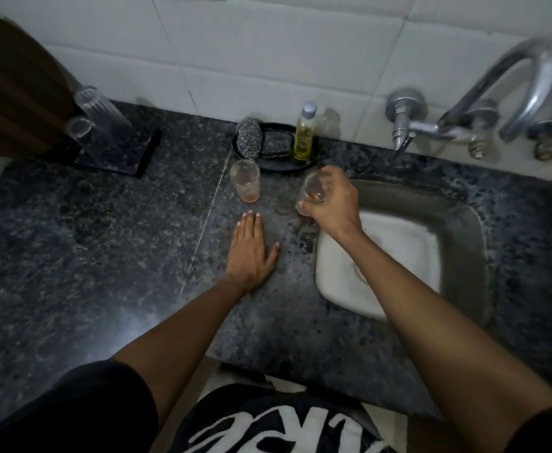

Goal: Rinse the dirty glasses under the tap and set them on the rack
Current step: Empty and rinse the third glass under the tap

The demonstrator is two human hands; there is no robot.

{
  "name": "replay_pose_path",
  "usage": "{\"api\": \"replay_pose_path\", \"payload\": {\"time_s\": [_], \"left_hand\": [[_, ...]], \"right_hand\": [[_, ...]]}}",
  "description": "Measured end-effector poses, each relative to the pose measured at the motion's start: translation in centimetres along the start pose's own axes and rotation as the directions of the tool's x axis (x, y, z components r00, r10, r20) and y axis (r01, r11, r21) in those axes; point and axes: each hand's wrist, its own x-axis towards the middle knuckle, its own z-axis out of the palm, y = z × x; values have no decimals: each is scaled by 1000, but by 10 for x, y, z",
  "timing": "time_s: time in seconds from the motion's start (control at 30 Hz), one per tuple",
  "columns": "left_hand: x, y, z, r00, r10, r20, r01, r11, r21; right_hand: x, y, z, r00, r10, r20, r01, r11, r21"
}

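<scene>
My right hand [332, 201] grips a dirty glass [314, 190] with orange residue, held just above the counter at the left rim of the sink [464, 230]. A second dirty glass [245, 180] with orange dregs stands upright on the granite counter [105, 243], a little left of the held one. My left hand [250, 253] rests flat on the counter with fingers straight, just in front of that standing glass. The small tap [402, 135] juts from the wall behind the sink; no water is visible. At the far left a dark rack [121, 155] bears two clear glasses [95, 116].
A black tray [278, 165] behind the glasses holds steel scrubbers [250, 138] and a bottle of yellow liquid [304, 132]. A white square plate [395, 256] lies in the sink. A tall curved faucet [526, 80] stands at the right. A brown board [10, 93] leans at far left.
</scene>
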Motion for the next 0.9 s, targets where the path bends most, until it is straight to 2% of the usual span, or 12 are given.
{"api": "replay_pose_path", "payload": {"time_s": [0.13,0.37,0.53,0.67,0.73,0.9], "left_hand": [[12,65,-6,992,90,-88,-97,993,-68],[55,201,-31,959,131,-253,-193,952,-236],[87,274,-70,961,-1,-275,-148,841,-521],[122,300,-96,980,-143,-142,11,739,-673],[140,296,-97,980,-158,-122,39,750,-661],[157,290,-94,984,-119,-133,32,851,-525]], "right_hand": [[-9,26,-66,997,-22,-69,25,999,47],[-11,72,-175,974,-89,-207,88,996,-13],[-2,78,-220,961,-135,-241,136,991,-12],[8,73,-226,965,-136,-223,129,991,-45],[13,69,-224,970,-147,-195,139,989,-52],[22,60,-225,970,-151,-188,148,989,-33]]}}
